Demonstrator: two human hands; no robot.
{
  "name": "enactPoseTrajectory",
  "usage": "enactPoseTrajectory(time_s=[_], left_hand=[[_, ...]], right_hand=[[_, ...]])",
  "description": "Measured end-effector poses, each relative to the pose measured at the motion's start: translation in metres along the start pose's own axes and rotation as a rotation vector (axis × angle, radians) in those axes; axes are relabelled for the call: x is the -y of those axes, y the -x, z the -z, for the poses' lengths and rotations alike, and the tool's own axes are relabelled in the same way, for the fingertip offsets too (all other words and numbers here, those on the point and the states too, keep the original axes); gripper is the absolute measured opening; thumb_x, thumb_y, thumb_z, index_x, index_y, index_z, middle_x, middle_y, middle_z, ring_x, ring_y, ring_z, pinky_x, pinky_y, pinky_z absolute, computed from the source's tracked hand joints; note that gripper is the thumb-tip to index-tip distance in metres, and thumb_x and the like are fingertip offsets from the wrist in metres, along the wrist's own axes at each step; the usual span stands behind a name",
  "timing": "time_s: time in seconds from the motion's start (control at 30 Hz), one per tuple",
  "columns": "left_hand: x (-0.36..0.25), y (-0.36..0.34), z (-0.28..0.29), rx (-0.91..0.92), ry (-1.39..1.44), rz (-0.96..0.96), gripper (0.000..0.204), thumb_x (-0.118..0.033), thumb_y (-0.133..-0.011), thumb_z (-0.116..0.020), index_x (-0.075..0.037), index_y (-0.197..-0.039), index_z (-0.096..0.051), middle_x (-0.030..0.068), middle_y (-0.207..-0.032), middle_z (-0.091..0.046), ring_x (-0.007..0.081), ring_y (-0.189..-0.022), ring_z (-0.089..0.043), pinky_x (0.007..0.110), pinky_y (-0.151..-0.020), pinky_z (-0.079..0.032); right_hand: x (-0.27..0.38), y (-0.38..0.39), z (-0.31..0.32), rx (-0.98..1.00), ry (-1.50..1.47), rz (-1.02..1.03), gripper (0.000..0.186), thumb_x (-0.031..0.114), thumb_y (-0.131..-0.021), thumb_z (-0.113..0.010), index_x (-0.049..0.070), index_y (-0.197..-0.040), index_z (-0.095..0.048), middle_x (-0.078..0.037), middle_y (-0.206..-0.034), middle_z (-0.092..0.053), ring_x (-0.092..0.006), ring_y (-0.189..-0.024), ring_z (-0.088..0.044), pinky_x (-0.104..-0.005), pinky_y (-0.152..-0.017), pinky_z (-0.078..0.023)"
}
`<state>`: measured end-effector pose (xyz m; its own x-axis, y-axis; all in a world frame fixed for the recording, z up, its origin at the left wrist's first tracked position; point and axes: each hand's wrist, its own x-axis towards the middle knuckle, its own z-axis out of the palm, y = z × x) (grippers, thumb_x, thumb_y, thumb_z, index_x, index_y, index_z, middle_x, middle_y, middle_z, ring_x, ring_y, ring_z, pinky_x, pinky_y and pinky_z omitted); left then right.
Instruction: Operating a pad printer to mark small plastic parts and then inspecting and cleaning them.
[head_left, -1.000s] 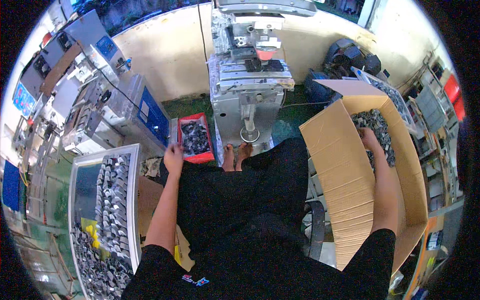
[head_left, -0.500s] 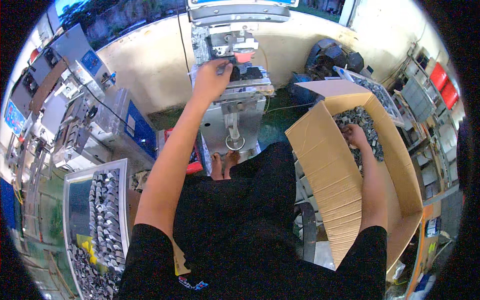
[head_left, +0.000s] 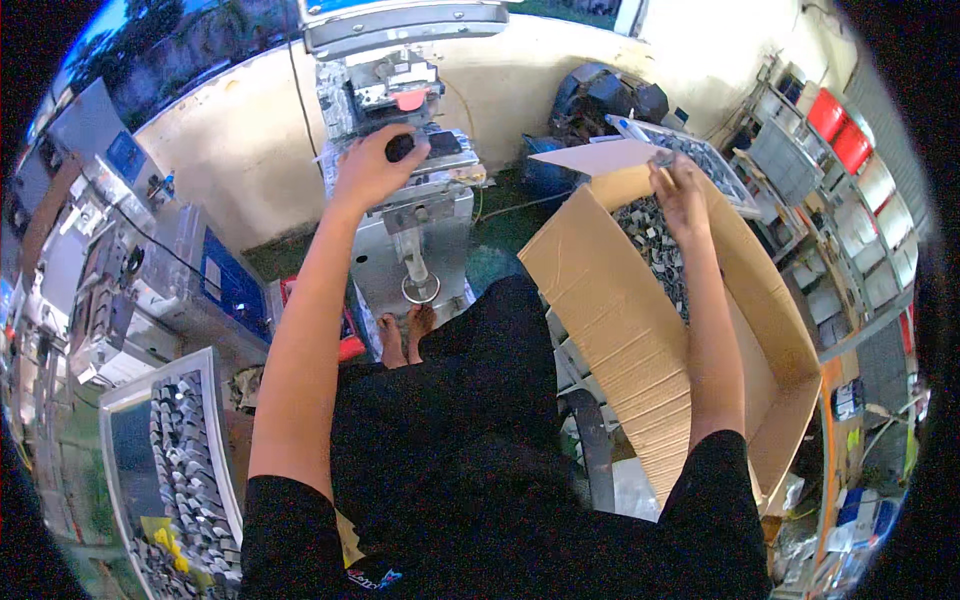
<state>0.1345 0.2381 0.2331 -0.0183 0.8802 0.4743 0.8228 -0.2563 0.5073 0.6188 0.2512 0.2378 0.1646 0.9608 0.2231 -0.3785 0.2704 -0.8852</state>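
My left hand (head_left: 372, 172) reaches to the work plate of the metal machine (head_left: 435, 242), closed on a small dark piece (head_left: 400, 147), beside a black block (head_left: 445, 142) and beneath a red pad (head_left: 410, 100). My right hand (head_left: 682, 200) is raised at the far end of the open cardboard box (head_left: 610, 330), its fingers closed on a small grey piece (head_left: 666, 160). Many grey and black pieces (head_left: 648, 232) lie inside that box.
At lower left stands a framed tray (head_left: 108, 430) of grey pieces; behind it are a grey-blue cabinet (head_left: 225, 270) and red crate (head_left: 350, 346). Another tray (head_left: 740, 200), dark bundles (head_left: 605, 95) and shelving (head_left: 850, 230) are at right. My bare feet rest at the machine's base.
My left hand rose from beside the red crate to the machine's plate. My right hand lifted out of the box's pieces. The whole view has shifted.
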Motion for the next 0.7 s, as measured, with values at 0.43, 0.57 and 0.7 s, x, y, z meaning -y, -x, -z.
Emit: enactPoseTrajectory(time_s=[0.43, 0.57, 0.7], left_hand=[[-0.035, 0.136, 0.029, -0.051, 0.855, -0.027, 0.042, -0.006, -0.094, -0.065, 0.0, -0.134, -0.053, 0.0088, -0.126, -0.06, 0.016, -0.114, -0.058, 0.033, -0.097, -0.049], [-0.025, 0.226, 0.069, -0.044, 0.835, 0.098, 0.045, -0.005, -0.095, -0.063, -0.001, -0.138, -0.05, 0.0094, -0.127, -0.061, 0.0179, -0.114, -0.059, 0.035, -0.102, -0.046], [-0.009, 0.283, 0.123, -0.17, 0.769, 0.204, 0.052, 0.003, -0.094, -0.061, 0.003, -0.143, -0.045, 0.0141, -0.132, -0.06, 0.02, -0.117, -0.059, 0.035, -0.105, -0.043]], right_hand=[[-0.088, 0.037, -0.226, 0.439, 0.559, 0.446, 0.011, 0.002, -0.09, -0.07, 0.0, -0.101, -0.067, -0.01, -0.104, -0.073, -0.0157, -0.098, -0.068, -0.0302, -0.085, -0.055], [-0.1, 0.031, -0.261, 0.547, 0.795, 0.775, 0.013, 0.0, -0.089, -0.068, -0.001, -0.101, -0.065, -0.012, -0.111, -0.073, -0.0237, -0.104, -0.07, -0.035, -0.091, -0.055], [-0.118, 0.022, -0.279, 0.642, 0.673, 0.633, 0.012, -0.002, -0.088, -0.067, -0.002, -0.099, -0.064, -0.015, -0.114, -0.072, -0.0256, -0.106, -0.07, -0.0343, -0.092, -0.054]])
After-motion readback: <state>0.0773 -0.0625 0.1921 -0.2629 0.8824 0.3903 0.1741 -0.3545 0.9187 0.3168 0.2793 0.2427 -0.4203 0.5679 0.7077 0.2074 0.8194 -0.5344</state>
